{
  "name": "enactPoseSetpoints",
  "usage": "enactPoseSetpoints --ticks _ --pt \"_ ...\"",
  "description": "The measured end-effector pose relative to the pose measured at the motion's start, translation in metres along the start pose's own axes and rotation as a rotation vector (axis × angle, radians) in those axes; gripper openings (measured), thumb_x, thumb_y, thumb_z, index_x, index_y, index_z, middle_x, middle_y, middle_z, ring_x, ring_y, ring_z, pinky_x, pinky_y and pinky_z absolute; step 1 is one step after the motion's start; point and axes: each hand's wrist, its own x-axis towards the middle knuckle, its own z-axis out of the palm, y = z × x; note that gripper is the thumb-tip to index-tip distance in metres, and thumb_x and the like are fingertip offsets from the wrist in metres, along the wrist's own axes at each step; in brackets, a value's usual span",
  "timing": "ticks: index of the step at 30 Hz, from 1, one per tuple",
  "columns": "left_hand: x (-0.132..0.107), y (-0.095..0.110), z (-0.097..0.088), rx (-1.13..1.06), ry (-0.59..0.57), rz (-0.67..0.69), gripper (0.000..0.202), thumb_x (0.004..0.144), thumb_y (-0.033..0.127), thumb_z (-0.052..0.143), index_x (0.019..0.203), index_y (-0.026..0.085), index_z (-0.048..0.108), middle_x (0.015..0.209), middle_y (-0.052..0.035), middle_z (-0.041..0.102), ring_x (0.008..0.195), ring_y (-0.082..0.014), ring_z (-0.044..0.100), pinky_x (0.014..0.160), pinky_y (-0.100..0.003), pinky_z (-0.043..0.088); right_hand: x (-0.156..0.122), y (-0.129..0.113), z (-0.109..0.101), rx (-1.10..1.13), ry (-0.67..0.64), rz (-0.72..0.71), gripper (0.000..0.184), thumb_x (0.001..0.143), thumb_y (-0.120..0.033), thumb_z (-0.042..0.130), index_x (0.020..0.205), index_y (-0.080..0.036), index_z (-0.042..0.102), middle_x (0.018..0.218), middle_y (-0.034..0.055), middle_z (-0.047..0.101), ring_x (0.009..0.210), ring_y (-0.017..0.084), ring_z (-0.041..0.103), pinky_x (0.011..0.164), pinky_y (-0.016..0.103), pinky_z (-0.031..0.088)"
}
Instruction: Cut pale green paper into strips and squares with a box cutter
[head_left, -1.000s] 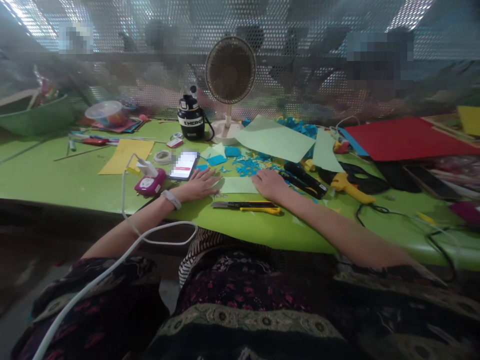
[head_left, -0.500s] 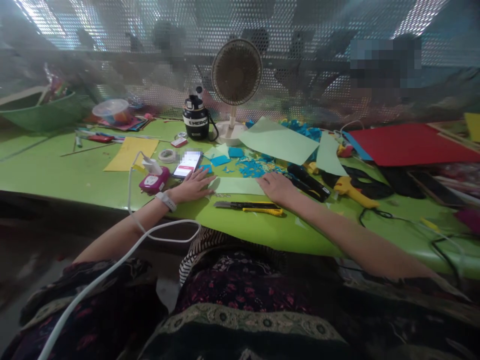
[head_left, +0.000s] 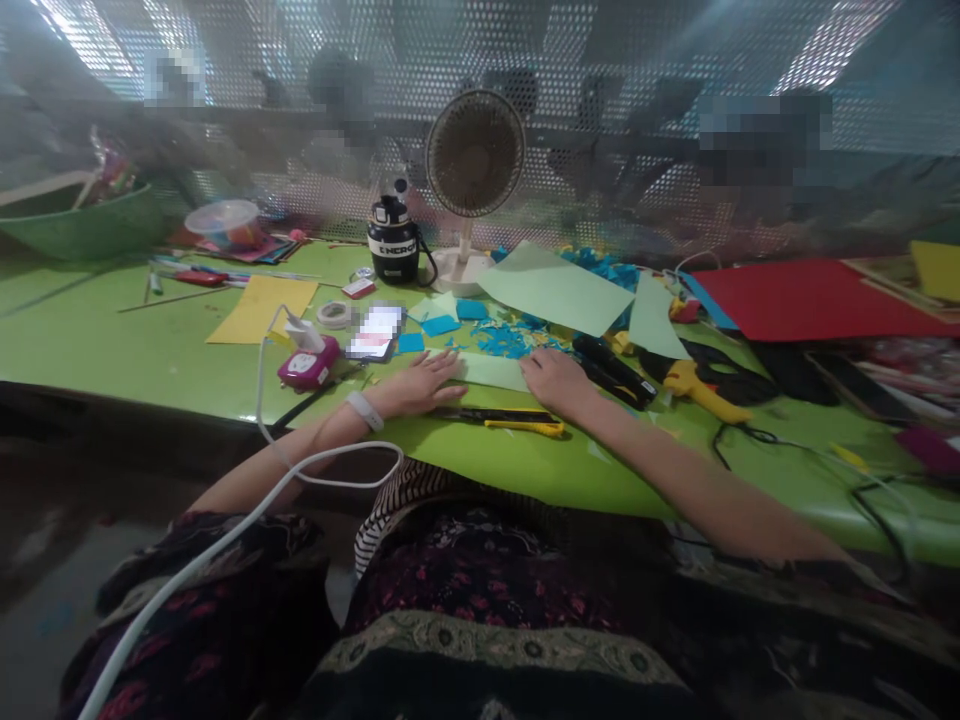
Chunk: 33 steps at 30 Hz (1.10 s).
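A pale green paper strip [head_left: 489, 371] lies crosswise on the tabletop between my hands. My left hand [head_left: 421, 383] rests flat over its left part, fingers spread. At the other end my right hand [head_left: 556, 378] grips the strip, its fingers close together and bent; the fingertips are partly hidden. Just in front of the strip lies a yellow and black box cutter [head_left: 517, 420], its left end under or beside my left thumb. Small blue paper squares [head_left: 440, 325] and a heap of blue and yellow paper scraps [head_left: 510, 336] sit behind the strip.
A phone [head_left: 375, 332], a tape roll [head_left: 334, 315] and a purple plug adapter [head_left: 309, 365] with a white cable lie to the left. Behind stand a bottle [head_left: 394, 245] and a fan [head_left: 475, 155]. At right are a black stapler-like tool [head_left: 615, 370] and a yellow glue gun [head_left: 705, 392].
My left hand has slid right along the paper strip, toward my right hand, and now covers more of it. My right hand stays at the strip's right end.
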Motion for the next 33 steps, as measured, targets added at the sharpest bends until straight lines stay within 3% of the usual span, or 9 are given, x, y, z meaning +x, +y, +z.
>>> enactPoseSetpoints --ticks 7,11,13,16,19,23,33 --pt "-0.004 0.002 0.009 -0.077 -0.086 0.007 0.083 0.106 0.067 0.030 0.168 0.014 0.016 0.173 -0.0156 0.010 0.163 -0.0255 0.007 0.131 -0.046 0.005 0.001 0.002 -0.013 0.076 0.006 0.001 0.043 0.104 -0.023 0.035 0.109 -0.007 0.075 0.106 0.0215 0.070 0.098 0.031 0.059 0.085 0.041 0.041" --pt "-0.004 0.003 0.010 -0.063 -0.105 -0.003 0.091 0.103 0.072 0.030 0.168 0.012 0.011 0.174 -0.0162 0.006 0.163 -0.0263 0.002 0.131 -0.044 0.002 0.016 -0.016 -0.024 0.264 0.032 -0.150 0.053 0.107 -0.039 0.034 0.135 -0.009 0.067 0.130 0.0212 0.069 0.119 0.033 0.060 0.102 0.047 0.043" --pt "-0.004 0.003 0.010 -0.054 -0.110 -0.008 0.093 0.102 0.074 0.030 0.169 0.012 0.010 0.174 -0.0165 0.005 0.163 -0.0272 0.001 0.130 -0.045 0.001 0.026 -0.032 -0.027 0.366 -0.032 -0.263 0.063 0.106 -0.052 0.034 0.147 -0.010 0.058 0.149 0.0201 0.059 0.136 0.033 0.053 0.114 0.049 0.039" --pt "-0.004 0.005 0.008 -0.044 -0.114 0.011 0.098 0.099 0.079 0.030 0.169 0.013 0.011 0.174 -0.0170 0.005 0.163 -0.0277 0.002 0.130 -0.045 -0.001 0.034 -0.052 -0.028 0.470 -0.178 -0.313 0.087 0.102 -0.070 0.028 0.159 -0.005 0.042 0.167 0.0218 0.036 0.153 0.034 0.036 0.124 0.050 0.029" --pt "-0.005 0.006 0.006 -0.039 -0.111 0.035 0.102 0.097 0.082 0.032 0.168 0.012 0.012 0.173 -0.0182 0.007 0.163 -0.0281 0.004 0.130 -0.045 -0.002 0.035 -0.060 -0.027 0.520 -0.267 -0.300 0.096 0.099 -0.077 0.022 0.164 -0.007 0.030 0.172 0.0202 0.022 0.159 0.034 0.025 0.128 0.052 0.021" --pt "-0.005 0.007 0.005 -0.027 -0.110 0.028 0.110 0.094 0.085 0.032 0.168 0.008 0.010 0.173 -0.0202 0.007 0.163 -0.0297 0.004 0.129 -0.049 -0.007 0.028 -0.057 -0.026 0.533 -0.319 -0.275 0.100 0.097 -0.080 0.022 0.167 -0.008 0.022 0.172 0.0198 0.017 0.160 0.035 0.020 0.129 0.055 0.015" --pt "-0.008 0.004 0.007 -0.003 -0.096 0.032 0.113 0.091 0.090 0.026 0.168 0.011 0.008 0.173 -0.0172 0.006 0.163 -0.0289 0.005 0.130 -0.048 -0.008 0.015 -0.046 -0.025 0.470 -0.314 -0.265 0.103 0.093 -0.085 0.025 0.165 -0.012 0.032 0.171 0.0170 0.023 0.158 0.036 0.026 0.130 0.057 0.014"
